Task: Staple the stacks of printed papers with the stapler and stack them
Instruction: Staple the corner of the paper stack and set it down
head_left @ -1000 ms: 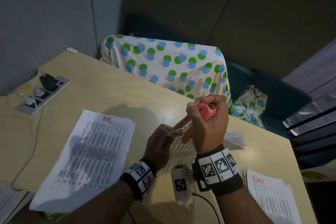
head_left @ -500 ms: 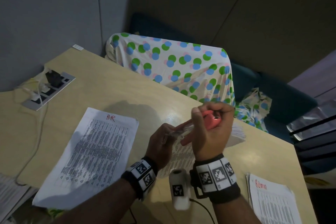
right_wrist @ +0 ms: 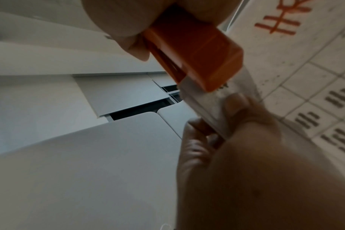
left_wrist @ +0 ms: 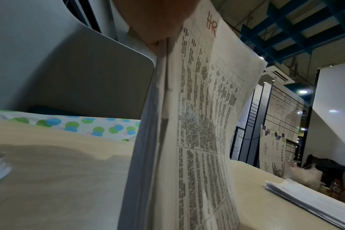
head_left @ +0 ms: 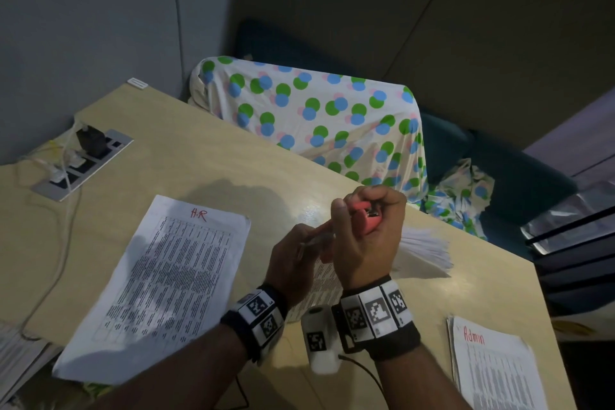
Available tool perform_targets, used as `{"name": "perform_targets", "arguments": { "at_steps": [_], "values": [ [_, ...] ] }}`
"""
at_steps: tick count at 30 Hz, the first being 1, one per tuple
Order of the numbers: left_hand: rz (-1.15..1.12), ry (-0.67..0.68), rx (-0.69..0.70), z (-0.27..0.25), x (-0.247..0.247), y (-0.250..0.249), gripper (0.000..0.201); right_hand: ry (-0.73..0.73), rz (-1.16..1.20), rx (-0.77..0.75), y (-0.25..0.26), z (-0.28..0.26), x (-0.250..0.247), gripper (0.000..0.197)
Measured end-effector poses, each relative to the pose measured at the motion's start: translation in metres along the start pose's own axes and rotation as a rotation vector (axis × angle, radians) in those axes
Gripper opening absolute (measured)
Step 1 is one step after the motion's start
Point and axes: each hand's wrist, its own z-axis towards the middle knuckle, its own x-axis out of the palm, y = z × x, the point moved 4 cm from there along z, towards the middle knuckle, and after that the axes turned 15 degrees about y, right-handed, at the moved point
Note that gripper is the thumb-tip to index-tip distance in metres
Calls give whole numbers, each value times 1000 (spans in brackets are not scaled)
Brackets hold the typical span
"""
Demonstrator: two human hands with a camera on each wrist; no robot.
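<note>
My right hand grips a pink-red stapler above the table's middle. The stapler's mouth sits over the top corner of a printed paper stack marked "HR" in red. My left hand pinches that corner just below the stapler, fingers on both faces. The held stack hangs tilted, its lower edge on the table, its far pages fanned out. A second "HR" stack lies flat at the left. An "Admin" stack lies at the front right.
A wooden table carries a socket panel with plugs and cables at the far left. Behind the table stands a chair under a dotted cloth. More papers lie at the front left edge. A wrist cable trails near the front.
My right fingers have curled tighter round the stapler. Both hands have stayed together at the stack's corner and sunk slightly toward the table.
</note>
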Motion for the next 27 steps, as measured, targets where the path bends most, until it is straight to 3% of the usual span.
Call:
{"name": "perform_targets", "arguments": {
  "at_steps": [4,7,12,20,24,27],
  "values": [
    [-13,9,-36,0,1,-6,13,-85,-79,113,-8,0,-7,26],
    [17,15,-61,0,1,-2,17,-129,-68,160,-10,2,-10,7],
    [7,13,-61,-1,-1,-1,24,-93,-4,141,-4,6,-7,29],
    [-71,57,-9,-3,2,-8,24,-146,53,163,-1,12,-7,28],
    [-71,74,-2,-7,0,-3,38,-172,11,171,-2,16,-8,31],
    [-53,96,6,-8,2,-1,26,-142,-45,171,-3,17,-11,32]
  ]
}}
